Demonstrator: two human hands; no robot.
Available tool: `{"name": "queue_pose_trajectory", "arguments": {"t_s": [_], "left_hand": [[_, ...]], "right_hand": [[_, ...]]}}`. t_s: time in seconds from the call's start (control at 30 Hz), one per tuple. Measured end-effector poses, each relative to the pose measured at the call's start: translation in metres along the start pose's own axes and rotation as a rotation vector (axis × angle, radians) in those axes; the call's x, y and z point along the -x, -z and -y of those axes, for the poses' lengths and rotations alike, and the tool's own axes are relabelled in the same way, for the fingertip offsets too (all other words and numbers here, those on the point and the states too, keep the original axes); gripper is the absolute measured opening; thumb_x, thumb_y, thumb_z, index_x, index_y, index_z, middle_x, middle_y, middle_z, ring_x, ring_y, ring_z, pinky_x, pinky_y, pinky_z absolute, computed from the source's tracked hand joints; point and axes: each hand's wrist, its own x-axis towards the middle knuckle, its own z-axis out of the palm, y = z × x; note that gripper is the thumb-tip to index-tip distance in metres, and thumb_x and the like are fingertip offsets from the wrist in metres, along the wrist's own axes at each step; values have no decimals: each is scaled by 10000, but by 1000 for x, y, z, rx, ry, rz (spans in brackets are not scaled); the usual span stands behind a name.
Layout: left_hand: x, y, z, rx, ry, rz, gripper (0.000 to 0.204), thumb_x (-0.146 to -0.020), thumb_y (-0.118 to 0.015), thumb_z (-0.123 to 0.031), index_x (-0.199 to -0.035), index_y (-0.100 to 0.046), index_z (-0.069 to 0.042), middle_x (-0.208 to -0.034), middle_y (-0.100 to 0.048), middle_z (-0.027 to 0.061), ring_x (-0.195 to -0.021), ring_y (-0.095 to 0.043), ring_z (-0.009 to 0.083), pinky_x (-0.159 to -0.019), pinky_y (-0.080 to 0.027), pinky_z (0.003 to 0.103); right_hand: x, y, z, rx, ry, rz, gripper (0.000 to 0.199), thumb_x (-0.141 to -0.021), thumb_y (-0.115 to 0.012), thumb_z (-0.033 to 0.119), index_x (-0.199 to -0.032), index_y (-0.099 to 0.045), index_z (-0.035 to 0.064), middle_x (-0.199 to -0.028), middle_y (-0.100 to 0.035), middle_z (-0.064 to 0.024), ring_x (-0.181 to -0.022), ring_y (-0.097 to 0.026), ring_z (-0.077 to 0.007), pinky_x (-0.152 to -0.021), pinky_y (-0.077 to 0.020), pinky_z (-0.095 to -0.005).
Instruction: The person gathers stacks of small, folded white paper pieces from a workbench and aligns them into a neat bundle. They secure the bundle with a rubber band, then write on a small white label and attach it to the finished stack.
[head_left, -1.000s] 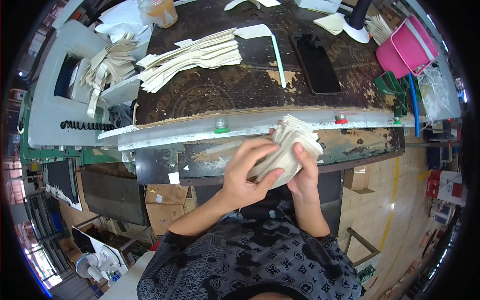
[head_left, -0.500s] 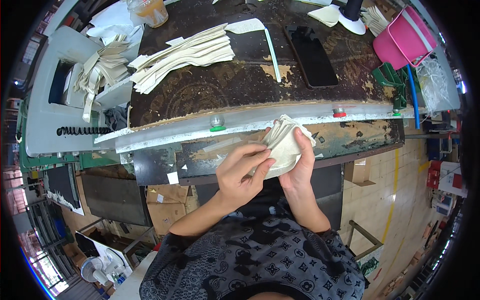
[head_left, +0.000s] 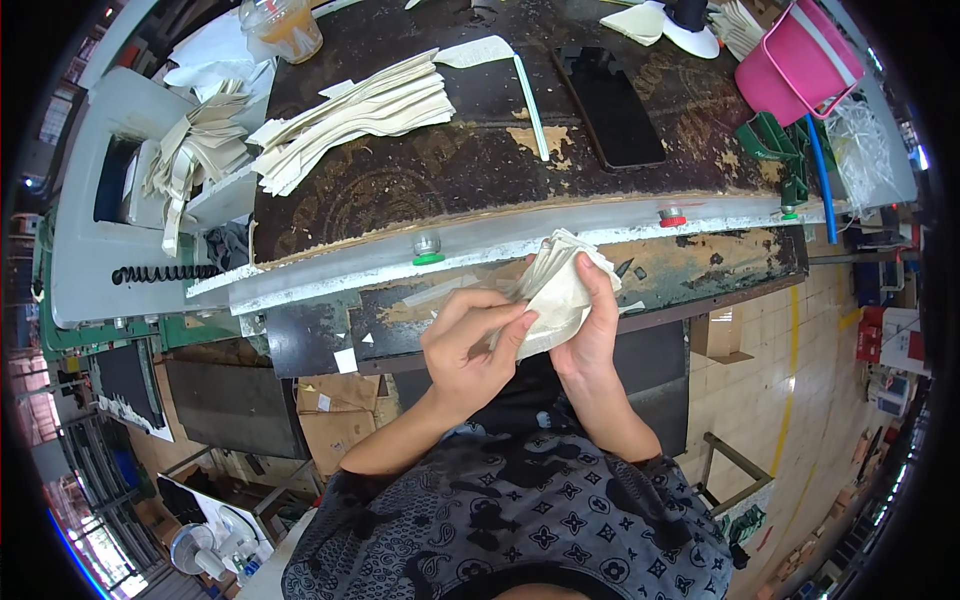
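Between my hands is a stack of thin cream cut pieces [head_left: 556, 305], fanned at its top edge; I cannot tell if they are cloth or card. My right hand [head_left: 590, 338] grips the stack from its right side, thumb across the front and fingers behind. At the left edge my left hand [head_left: 468, 350] pinches a front piece between thumb and fingers. On the dark worktable [head_left: 440, 185] beyond lies a longer pile of similar cream pieces [head_left: 360, 115], and more cream pieces [head_left: 200, 140] lean in the grey machine at the left.
A black phone [head_left: 612, 110] and a pale strip [head_left: 532, 108] lie on the worktable. Back right stand a pink bucket [head_left: 795, 65] and a green plastic holder [head_left: 775, 140]. A plastic cup [head_left: 285, 30] is back left. Green [head_left: 428, 250] and red [head_left: 672, 217] knobs line the front ledge.
The view has shifted slightly. My left thumb and fingers have moved a little left along the stack's edge, and the front piece shows more broadly. My right hand keeps its grip.
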Motion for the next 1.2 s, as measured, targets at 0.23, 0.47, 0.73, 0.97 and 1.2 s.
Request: {"name": "queue_pose_trajectory", "arguments": {"t_s": [0.23,0.47,0.73,0.97,1.2], "left_hand": [[-3,4,-1,32,48,6,159,-828,-835,0,-951,-738,31,-878,-693,106,-781,-657,153,-674,-495,253],[-4,2,-4,69,85,-41,143,-852,-812,-22,-959,-730,24,-898,-712,129,-798,-691,194,-704,-529,279],[-1,-3,-1,32,-16,10,123,-852,-795,13,-944,-716,25,-924,-698,135,-806,-684,199,-715,-526,272],[-4,9,0,-36,-165,171,208,-748,-804,11,-939,-758,-59,-957,-680,70,-884,-645,262,-779,-504,366],[-12,11,-12,-213,-198,304,170,-772,-806,-99,-938,-772,-108,-899,-636,25,-808,-568,218,-771,-393,363]], "right_hand": [[11,-8,-3,35,149,148,751,-958,-626,395,-1564,-322,71,-1389,-555,-208,-1258,-594,-348,-1038,-520,-472],[7,-12,11,-49,135,197,778,-922,-628,376,-1568,-283,112,-1420,-515,-208,-1288,-557,-391,-1087,-472,-530],[2,-9,-4,-156,73,-54,508,-1010,-542,429,-1393,-480,101,-1269,-621,-185,-1158,-638,-376,-979,-538,-522],[1,-7,-2,-279,12,12,443,-1030,-493,465,-1301,-521,116,-1153,-659,-147,-1060,-665,-319,-913,-555,-487],[-3,-3,-3,-274,118,43,454,-1032,-473,480,-1303,-558,127,-1191,-658,-158,-1107,-654,-352,-956,-540,-536]]}}
